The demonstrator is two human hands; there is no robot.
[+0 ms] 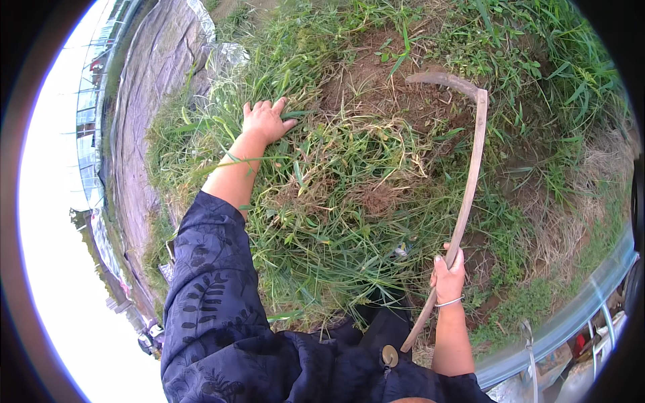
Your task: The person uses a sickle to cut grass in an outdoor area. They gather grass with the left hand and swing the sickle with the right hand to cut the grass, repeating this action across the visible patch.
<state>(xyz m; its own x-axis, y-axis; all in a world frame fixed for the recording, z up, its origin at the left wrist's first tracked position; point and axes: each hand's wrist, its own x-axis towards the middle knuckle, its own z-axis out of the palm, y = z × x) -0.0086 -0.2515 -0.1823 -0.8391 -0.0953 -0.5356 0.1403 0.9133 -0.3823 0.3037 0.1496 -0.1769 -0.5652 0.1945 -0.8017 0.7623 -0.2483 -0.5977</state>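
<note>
My right hand is closed around the lower part of the long wooden handle of a sickle. The curved metal blade of the sickle points left over bare soil and dry stems. My left hand lies palm down with spread fingers on green grass and weeds, left of the soil patch. Whether it grips any stems cannot be told. Between my hands lies a heap of pulled weeds, with brown tangled roots showing in it.
A greyish ground sheet stretches along the left. Tall grass grows at the upper right, with dry straw below it. A clear plastic-covered edge curves across the lower right, beside metal bars and stored items.
</note>
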